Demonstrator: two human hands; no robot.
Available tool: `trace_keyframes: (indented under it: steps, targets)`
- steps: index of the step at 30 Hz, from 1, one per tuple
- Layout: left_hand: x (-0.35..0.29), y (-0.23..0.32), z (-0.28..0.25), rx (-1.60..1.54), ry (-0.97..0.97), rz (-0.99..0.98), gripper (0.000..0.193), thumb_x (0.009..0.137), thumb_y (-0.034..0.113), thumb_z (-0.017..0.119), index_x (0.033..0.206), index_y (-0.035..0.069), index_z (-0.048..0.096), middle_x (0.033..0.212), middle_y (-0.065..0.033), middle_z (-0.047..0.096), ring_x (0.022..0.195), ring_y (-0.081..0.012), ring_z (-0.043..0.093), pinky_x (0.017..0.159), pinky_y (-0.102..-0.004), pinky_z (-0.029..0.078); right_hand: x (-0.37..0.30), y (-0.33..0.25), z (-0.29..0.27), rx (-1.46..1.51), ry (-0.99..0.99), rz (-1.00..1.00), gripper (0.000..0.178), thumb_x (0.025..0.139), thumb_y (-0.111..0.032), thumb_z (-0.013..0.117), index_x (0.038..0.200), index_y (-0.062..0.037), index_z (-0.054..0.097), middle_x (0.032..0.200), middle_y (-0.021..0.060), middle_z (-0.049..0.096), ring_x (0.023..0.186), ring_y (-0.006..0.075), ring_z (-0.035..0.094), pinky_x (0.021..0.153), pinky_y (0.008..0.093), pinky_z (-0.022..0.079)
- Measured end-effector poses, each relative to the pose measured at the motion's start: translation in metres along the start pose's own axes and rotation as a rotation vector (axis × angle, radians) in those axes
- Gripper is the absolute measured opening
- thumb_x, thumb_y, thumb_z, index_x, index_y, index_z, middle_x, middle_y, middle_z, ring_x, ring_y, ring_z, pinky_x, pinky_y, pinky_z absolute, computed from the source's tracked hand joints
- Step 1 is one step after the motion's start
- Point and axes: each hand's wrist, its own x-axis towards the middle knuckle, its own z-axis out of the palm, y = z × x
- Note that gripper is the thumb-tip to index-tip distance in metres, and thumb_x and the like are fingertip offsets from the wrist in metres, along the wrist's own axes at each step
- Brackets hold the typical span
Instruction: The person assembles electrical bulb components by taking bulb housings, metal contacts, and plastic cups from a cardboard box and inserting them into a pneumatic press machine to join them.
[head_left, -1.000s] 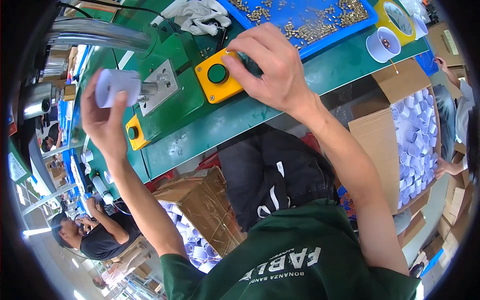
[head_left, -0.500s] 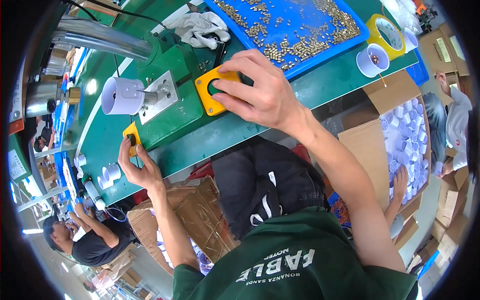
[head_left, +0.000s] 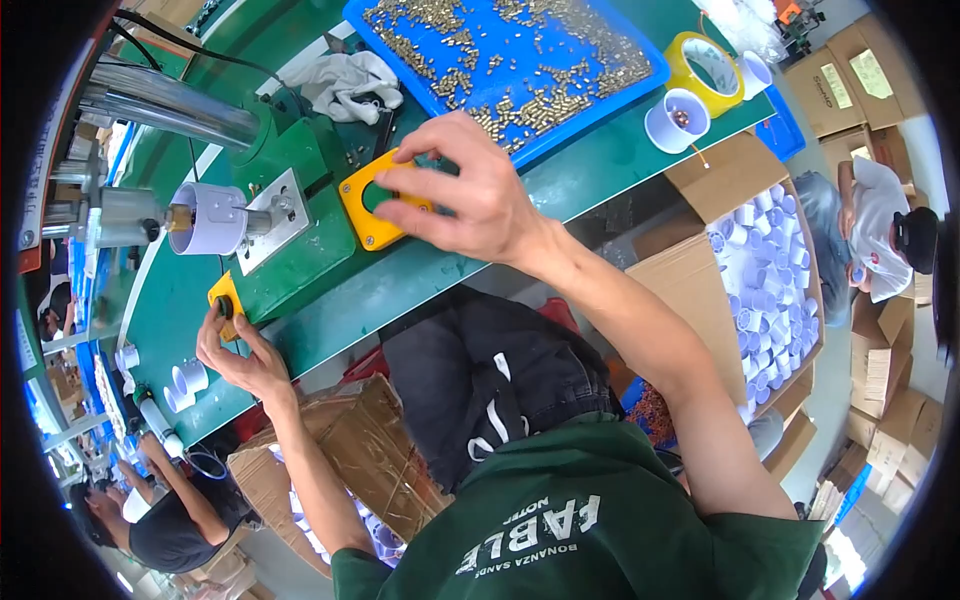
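Both hands are on the buttons. The left hand (head_left: 245,362) is loosely curled, fingertips touching the near yellow box (head_left: 217,290) around its dark button, not gripping anything I can see. The right hand (head_left: 478,200) is half curled with the fingers spread across the other yellow box (head_left: 377,242), partly over its green button (head_left: 372,194); it isn't holding anything either (can't tell how far the button is pushed in).

The thing to look at is the pale cup (head_left: 217,225) on the green machine (head_left: 312,245). It's lying sideways in this view: mouth toward the left edge, other end toward the metal plate (head_left: 288,192), long axis running roughly left to right. A metal pin (head_left: 257,221) between cup and plate lines up with that axis. On the mouth side, a rod with a brass tip (head_left: 179,217) points right at the cup, tip at the opening (can't tell if it touches inside).

Past the right hand there's a blue tray (head_left: 480,42) of little brass bits, with a yellow tape roll (head_left: 684,62) just beside it.
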Motion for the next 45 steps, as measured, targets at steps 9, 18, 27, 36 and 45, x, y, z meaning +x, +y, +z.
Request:
trace_keyframes:
  steps: [9, 18, 27, 36, 45]
  targets:
    - [0.006, 0.011, -0.002, 0.023, 0.027, -0.089, 0.034, 0.093, 0.01, 0.063, 0.122, 0.001, 0.049, 0.129, -0.0202, 0.052, 0.117, -0.0344, 0.049, 0.099, -0.0443, 0.039, 0.027, 0.038, -0.062, -0.632, -0.36, 0.401, 0.016, 0.076, -0.008, 0.069, 0.09, -0.0035, 0.072, 0.094, 0.019, 0.067, 0.094, 0.0364, 0.061, 0.083, 0.0454, 0.05]
    - [0.004, 0.014, 0.001, 0.001, 0.023, -0.13, 0.033, 0.093, 0.008, 0.061, 0.122, 0.001, 0.049, 0.129, -0.0222, 0.051, 0.116, -0.0369, 0.049, 0.097, -0.0452, 0.04, 0.053, 0.05, -0.062, -0.623, -0.74, 0.423, 0.006, 0.078, -0.005, 0.066, 0.083, -0.0017, 0.066, 0.083, 0.0171, 0.066, 0.087, 0.0366, 0.064, 0.075, 0.0465, 0.051]
    - [0.007, 0.015, -0.001, -0.115, 0.007, -0.165, 0.036, 0.091, 0.003, 0.06, 0.125, 0.002, 0.047, 0.132, -0.0219, 0.048, 0.119, -0.0376, 0.05, 0.099, -0.0438, 0.042, 0.075, 0.046, -0.061, -0.636, -0.928, 0.212, 0.009, 0.074, -0.005, 0.066, 0.082, -0.0019, 0.068, 0.08, 0.0152, 0.063, 0.085, 0.035, 0.061, 0.075, 0.0452, 0.049]
    - [0.004, 0.015, -0.002, -0.134, 0.063, -0.2, 0.044, 0.081, 0.003, 0.07, 0.12, 0.004, 0.05, 0.132, -0.0186, 0.048, 0.106, -0.0346, 0.054, 0.09, -0.0432, 0.046, 0.138, -0.021, 0.007, 0.175, -0.664, 0.351, 0.009, 0.08, -0.001, 0.074, 0.088, -0.0007, 0.071, 0.077, -0.0007, 0.058, 0.066, 0.0066, 0.048, 0.06, 0.0217, 0.039]
    - [0.006, 0.017, -0.003, -0.207, 0.083, -0.22, 0.047, 0.076, 0.007, 0.076, 0.116, 0.004, 0.052, 0.128, -0.0181, 0.05, 0.106, -0.0365, 0.053, 0.09, -0.0443, 0.046, 0.177, -0.045, 0.073, -0.005, -0.921, 0.177, 0.015, 0.081, -0.019, 0.077, 0.091, -0.0081, 0.076, 0.07, -0.0029, 0.057, 0.066, 0.0075, 0.043, 0.058, 0.0241, 0.035]
